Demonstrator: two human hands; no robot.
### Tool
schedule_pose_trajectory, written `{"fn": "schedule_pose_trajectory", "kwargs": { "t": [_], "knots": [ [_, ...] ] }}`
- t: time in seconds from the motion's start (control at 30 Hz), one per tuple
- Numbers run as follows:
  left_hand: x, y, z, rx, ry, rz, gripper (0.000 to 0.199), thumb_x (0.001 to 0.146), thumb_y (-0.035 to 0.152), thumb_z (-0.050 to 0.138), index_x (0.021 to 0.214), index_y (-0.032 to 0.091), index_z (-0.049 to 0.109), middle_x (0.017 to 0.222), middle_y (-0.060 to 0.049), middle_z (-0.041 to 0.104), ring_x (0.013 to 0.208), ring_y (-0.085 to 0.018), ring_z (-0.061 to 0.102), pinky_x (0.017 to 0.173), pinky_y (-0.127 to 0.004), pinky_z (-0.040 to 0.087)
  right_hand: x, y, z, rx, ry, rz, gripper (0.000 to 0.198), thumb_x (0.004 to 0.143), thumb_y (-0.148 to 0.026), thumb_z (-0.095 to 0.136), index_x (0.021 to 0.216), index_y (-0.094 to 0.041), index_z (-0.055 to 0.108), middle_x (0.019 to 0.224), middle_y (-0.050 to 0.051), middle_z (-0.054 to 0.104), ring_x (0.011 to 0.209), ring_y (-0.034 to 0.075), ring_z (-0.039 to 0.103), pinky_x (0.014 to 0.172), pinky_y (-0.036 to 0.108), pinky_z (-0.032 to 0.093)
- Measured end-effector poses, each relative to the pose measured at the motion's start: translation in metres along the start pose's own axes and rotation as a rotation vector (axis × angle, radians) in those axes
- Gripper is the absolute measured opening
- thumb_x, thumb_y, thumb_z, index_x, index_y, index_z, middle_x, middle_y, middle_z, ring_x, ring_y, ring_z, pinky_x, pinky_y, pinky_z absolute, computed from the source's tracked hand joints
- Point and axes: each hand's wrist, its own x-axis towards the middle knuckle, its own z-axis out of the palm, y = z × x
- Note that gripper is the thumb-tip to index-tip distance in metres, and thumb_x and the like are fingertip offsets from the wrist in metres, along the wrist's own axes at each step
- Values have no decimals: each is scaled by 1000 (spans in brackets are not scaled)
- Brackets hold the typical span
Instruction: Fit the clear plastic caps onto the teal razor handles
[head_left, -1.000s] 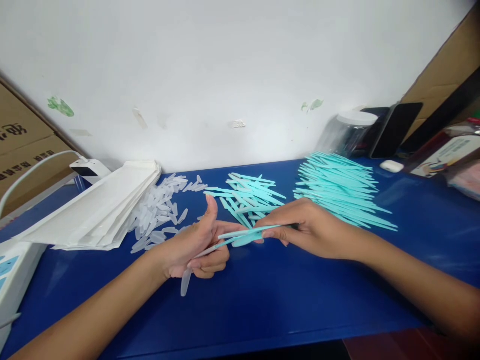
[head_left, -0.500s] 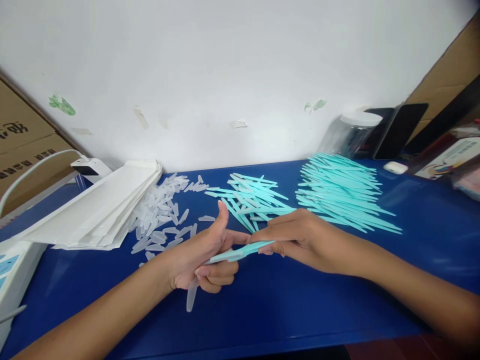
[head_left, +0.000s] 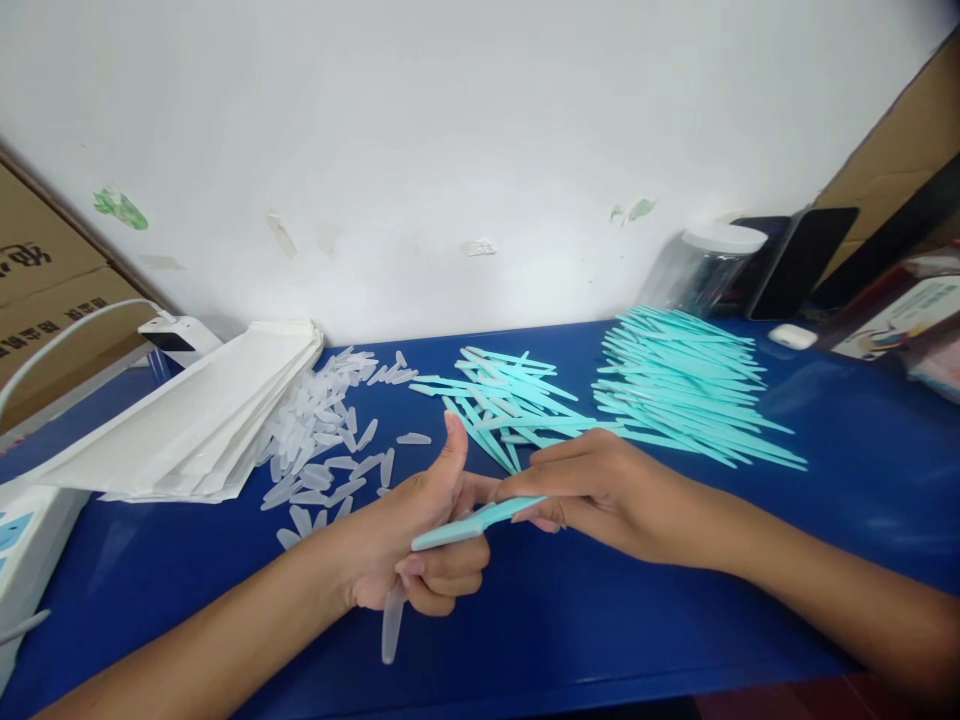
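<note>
My right hand (head_left: 585,490) pinches the narrow end of a turquoise eyebrow razor (head_left: 480,522). The razor's broad, paler end lies across my left hand (head_left: 435,540), whose thumb points up. Several fingers of that hand are curled, and from below them sticks out a translucent plastic cap (head_left: 391,625). Whether a cap sits on the razor's broad end is hard to make out. Just beyond my hands lies a loose heap of turquoise razors (head_left: 502,395). Left of it spreads a pile of translucent caps (head_left: 319,410), partly behind my left wrist.
A larger, neater stack of turquoise razors (head_left: 682,385) lies at the right. White paper sleeves (head_left: 202,420) are stacked at the left, beside a power strip (head_left: 34,540). A lidded clear jar (head_left: 705,270) and a white earphone case (head_left: 793,337) stand back right on the blue table (head_left: 600,630).
Both hands have shifted slightly down, the left one also a little right, with the razor and the cap moving along. The razor's broad end looks more turquoise now. The heaps look unchanged.
</note>
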Motion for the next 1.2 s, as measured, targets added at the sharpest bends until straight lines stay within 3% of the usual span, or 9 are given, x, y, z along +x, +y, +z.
{"fn": "schedule_pose_trajectory", "kwargs": {
  "t": [0.33, 0.6, 0.7, 0.77, 0.87, 0.93, 1.0, 1.1, 1.2],
  "knots": [
    [1, 2, -11, 29, 86, 44, 94, 94, 90, 20, 96, 13, 75, 38, 7, 30, 33, -6, 9, 33, -19, 11, -3, 4, -21, -98, 53, 24, 20, 109, -22, 59, 111, -21, 79, 78, -2, 70, 60, 8, 55, 60, 21, 41],
    [-3, 5, -19, 13, 209, 149, 83, 102, 81, 31, 108, 10, 75, 40, 10, 26, 38, -6, 5, 32, -16, 13, 2, 35, -40, -301, 382, 378, 52, 110, -50, 52, 69, -18, 57, 58, -5, 46, 50, 8, 37, 52, 25, 29],
    [-1, 4, -20, 14, 200, 164, 83, 102, 80, 30, 108, 11, 74, 40, 10, 26, 38, -6, 5, 32, -15, 13, 10, 49, -38, -379, 378, 400, 55, 111, -53, 48, 71, -18, 62, 57, -5, 49, 52, 10, 43, 56, 26, 33],
    [-1, 4, -22, 21, 208, 185, 82, 102, 80, 31, 108, 11, 74, 40, 10, 26, 38, -6, 4, 32, -15, 13, 15, 56, -36, -459, 342, 363, 53, 112, -50, 45, 79, -17, 70, 66, 0, 63, 62, 14, 55, 65, 28, 41],
    [-2, 5, -24, 18, 239, 231, 80, 102, 79, 34, 108, 10, 74, 41, 9, 27, 38, -6, 5, 33, -15, 15, 18, 62, -36, -588, 288, 280, 40, 108, -49, 55, 116, -17, 78, 107, 13, 77, 101, 28, 67, 89, 40, 51],
    [-4, 8, -25, 0, 270, 270, 78, 104, 77, 34, 107, 10, 73, 41, 9, 28, 38, -6, 5, 33, -15, 16, 15, 64, -39, -633, 287, 257, 51, 102, -51, 65, 140, -18, 69, 131, 17, 72, 122, 35, 61, 102, 50, 49],
    [-7, 11, -25, -28, 321, 315, 75, 106, 73, 33, 106, 10, 72, 40, 9, 29, 39, -6, 4, 33, -15, 17, 10, 63, -45, -648, 317, 247, 58, 99, -54, 69, 146, -20, 65, 138, 17, 69, 128, 37, 59, 106, 54, 48],
    [-9, 16, -23, -103, 459, 407, 73, 108, 70, 29, 100, 11, 70, 39, 9, 27, 40, -7, 4, 32, -15, 16, 6, 54, -47, -639, 396, 202, 43, 102, -50, 67, 133, -21, 73, 125, 15, 75, 118, 32, 66, 98, 48, 52],
    [-7, 20, -17, -221, 642, 544, 71, 108, 71, 25, 91, 14, 65, 40, 9, 27, 39, -8, 8, 32, -16, 16, 9, 33, -27, -537, 415, 103, 30, 105, -44, 65, 120, -20, 76, 96, 8, 76, 77, 18, 67, 72, 32, 54]
  ]
}}
